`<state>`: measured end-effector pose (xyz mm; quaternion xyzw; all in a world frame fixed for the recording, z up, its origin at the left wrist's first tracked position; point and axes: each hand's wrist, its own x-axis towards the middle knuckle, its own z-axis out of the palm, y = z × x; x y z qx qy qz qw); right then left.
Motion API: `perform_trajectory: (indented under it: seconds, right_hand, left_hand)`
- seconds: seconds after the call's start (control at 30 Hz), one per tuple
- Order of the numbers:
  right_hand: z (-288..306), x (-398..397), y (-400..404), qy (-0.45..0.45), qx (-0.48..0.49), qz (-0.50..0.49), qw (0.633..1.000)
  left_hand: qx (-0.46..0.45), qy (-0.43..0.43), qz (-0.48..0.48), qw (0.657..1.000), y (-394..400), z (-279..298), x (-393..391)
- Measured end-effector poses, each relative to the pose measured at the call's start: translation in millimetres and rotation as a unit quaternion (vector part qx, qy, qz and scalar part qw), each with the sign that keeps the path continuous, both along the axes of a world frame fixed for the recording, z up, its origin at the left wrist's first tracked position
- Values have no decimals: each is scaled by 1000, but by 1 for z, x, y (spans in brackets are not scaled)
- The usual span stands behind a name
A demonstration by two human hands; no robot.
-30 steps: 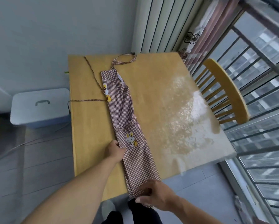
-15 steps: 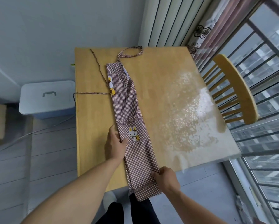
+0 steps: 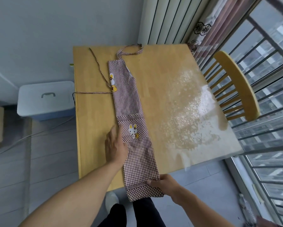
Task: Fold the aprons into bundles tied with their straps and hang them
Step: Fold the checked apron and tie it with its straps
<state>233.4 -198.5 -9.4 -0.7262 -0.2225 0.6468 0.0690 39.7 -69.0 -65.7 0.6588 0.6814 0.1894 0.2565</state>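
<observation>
Right hand (image 3: 166, 184) probably hides apron (image 3: 129, 99) hem corner.

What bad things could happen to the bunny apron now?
The apron hangs over the near table edge, where the right hand pinches its hem, so it might slide off if let go. The waist strap trails off the table's left side and could snag or pull the folds crooked. The left hand only rests on the long fold, so it may open when rolling begins.

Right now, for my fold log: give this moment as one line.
brown checked apron: narrow strip on wooden table | left hand: flat on edge | right hand: grips hem | straps loose
</observation>
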Motion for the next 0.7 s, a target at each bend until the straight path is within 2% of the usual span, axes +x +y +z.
perform_trajectory:
  seconds: [0.03,0.07,0.13,0.17,0.23,0.27,0.33,0.37,0.47,0.53,0.6,0.67,0.7]
  right_hand:
    - [7,1,4,37,12,-25,999]
    - [12,3,9,71,28,-56,996]
    - [30,6,26,97,73,-116,986]
    - [41,7,37,89,99,-137,982]
    - [60,7,57,97,137,-152,974]
    - [70,7,69,119,153,-152,969]
    - [83,6,88,187,157,-144,959]
    - [89,5,95,228,153,-132,953]
    - [102,3,111,314,142,-120,931]
    - [106,0,121,296,136,-114,939]
    - [105,-4,130,236,134,-86,959]
    - [107,-10,138,209,124,-52,969]
    - [110,-14,144,207,121,-44,970]
  left_hand:
    - [24,5,-79,997,-1,8,0]
    - [-8,-25,-146,989,-4,16,3]
    - [-192,-52,-245,949,-12,37,6]
    - [-267,-77,-259,925,-15,47,6]
    - [-345,-162,-226,897,-20,58,3]
    - [-353,-194,-209,891,-20,65,2]
    - [-374,-246,-153,881,-22,73,-1]
    - [-396,-288,-113,865,-25,77,-3]
    - [-483,-473,9,737,-27,87,-9]
    - [-475,-559,50,678,-25,91,-15]
    - [-474,-581,48,660,-22,98,-20]
    - [-474,-579,40,662,-17,102,-23]
    - [-474,-565,32,674,-13,101,-25]
